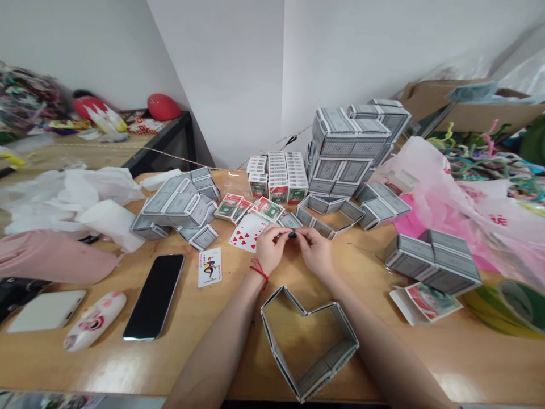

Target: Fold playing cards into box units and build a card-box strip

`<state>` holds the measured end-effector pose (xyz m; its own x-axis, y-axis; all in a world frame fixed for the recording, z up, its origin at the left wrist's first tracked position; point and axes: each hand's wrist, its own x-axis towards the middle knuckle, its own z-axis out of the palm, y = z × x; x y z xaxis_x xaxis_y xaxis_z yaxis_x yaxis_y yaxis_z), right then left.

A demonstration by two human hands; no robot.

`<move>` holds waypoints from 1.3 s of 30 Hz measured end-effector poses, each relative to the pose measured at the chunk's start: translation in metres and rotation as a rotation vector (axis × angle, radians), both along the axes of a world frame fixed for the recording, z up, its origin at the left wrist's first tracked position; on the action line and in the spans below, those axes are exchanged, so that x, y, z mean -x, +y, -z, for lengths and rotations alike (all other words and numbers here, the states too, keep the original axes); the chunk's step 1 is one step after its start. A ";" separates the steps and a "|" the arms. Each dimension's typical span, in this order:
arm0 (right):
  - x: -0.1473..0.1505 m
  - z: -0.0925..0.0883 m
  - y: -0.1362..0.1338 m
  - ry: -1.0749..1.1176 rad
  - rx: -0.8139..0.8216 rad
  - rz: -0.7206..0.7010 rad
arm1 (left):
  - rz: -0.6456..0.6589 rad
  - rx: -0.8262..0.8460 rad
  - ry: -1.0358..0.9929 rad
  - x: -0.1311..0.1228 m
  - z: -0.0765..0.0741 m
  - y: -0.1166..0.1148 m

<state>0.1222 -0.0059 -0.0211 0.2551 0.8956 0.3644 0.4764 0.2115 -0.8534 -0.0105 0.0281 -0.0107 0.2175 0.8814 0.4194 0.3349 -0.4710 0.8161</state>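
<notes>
Above the heart-shaped grey card frame, both hands are pinching one small grey playing card between closed fingertips.

So the heart-shaped card frame sits between the forearms, nearer than both hands. Phone and joker card are off to their left, card-box stacks behind them, another frame just beyond.

- Your table is glossy varnished wood.
- The heart frame before you looks like folded printed card, matt.
- The phone has smooth black glass.
- The pink bag is thin, crinkled plastic.
</notes>
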 end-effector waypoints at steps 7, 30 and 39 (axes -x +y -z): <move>-0.001 -0.002 0.000 0.004 0.006 -0.072 | -0.030 -0.045 0.042 0.002 0.002 0.002; 0.009 -0.009 -0.001 -0.097 0.030 -0.016 | -0.231 -0.102 0.068 -0.005 0.005 -0.003; 0.010 -0.010 0.000 -0.092 0.049 -0.022 | -0.232 -0.103 0.114 -0.005 0.009 -0.001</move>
